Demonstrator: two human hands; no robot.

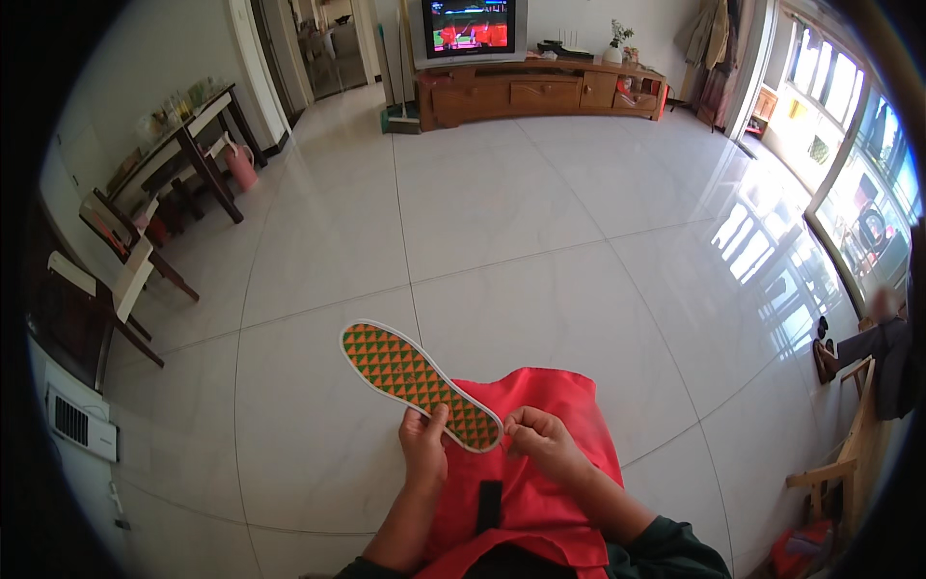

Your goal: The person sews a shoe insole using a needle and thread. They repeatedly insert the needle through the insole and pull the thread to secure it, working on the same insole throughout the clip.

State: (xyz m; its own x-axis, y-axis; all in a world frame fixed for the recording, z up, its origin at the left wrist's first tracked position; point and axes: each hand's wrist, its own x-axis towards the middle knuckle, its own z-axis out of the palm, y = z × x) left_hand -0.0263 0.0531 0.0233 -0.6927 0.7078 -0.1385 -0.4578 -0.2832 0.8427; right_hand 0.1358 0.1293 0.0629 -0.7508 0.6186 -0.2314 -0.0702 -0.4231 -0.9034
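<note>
An insole (400,372) with green and orange triangles and a white edge is held up over my lap, tilted from upper left to lower right. My left hand (424,442) grips its lower edge, thumb on the patterned face and fingers behind it. Beside the narrower lower-right end, my right hand (542,442) is closed in a pinch. Whatever lies between those fingertips is too small to make out. Red cloth (564,415) covers my lap under both hands, with a black strip (490,504) on it.
Pale floor tiles (502,232) stretch ahead to a wooden cabinet (540,94) carrying a television (470,27). Chairs (130,280) and a dark-legged table (207,159) line the left. A person (883,357) sits at the right by a wooden bench (849,473).
</note>
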